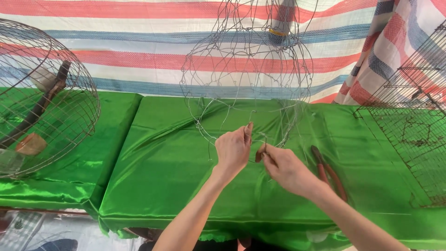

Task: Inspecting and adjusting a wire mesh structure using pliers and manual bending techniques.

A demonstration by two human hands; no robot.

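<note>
Your left hand sits just below the centre of the frame, fingers closed in a pinch on a strand at the lower edge of the wire mesh frame. Your right hand is just beside it to the right, fingers curled shut around another thin wire end, the two hands nearly touching. The mesh frame, an open netted shape of thin grey wire, rises from your fingertips to the top centre of the frame, its lower loops resting on the cloth.

Just right of your right wrist lie red-handled pliers, flat on the surface and partly hidden by your forearm. The surface is a table covered in shiny green cloth, creased and draping over the near edge. Behind it hangs a tarpaulin striped red, white and blue, across the whole upper frame. At the far left stands a round wire cage with a dark handle showing inside. At the right edge sits a square-meshed cage.
</note>
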